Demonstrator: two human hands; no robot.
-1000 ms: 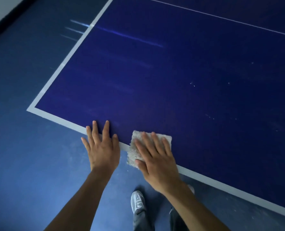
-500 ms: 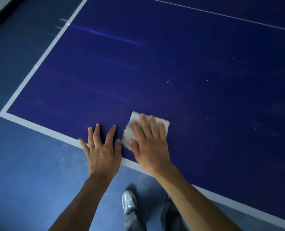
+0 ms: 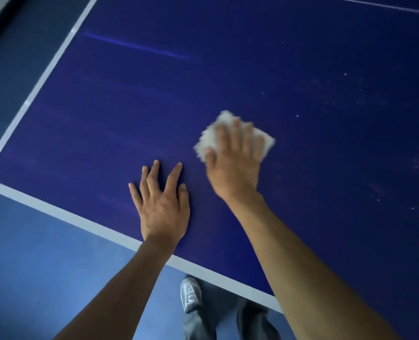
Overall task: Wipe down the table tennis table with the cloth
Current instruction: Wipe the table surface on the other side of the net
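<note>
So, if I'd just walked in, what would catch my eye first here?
Most likely the pale cloth, blurred and pressed flat under the right hand on the deep blue table tennis table. Just beside it, nearer the white edge, the left hand lies spread on the bare surface. Small white specks dot the table to the right of the cloth.

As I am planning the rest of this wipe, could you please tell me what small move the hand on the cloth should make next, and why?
Probably slide the right hand, pressing flat on the white cloth, farther right across the table tennis table: pale specks lie just beyond it there, while the left hand braces flat near the edge.
</note>
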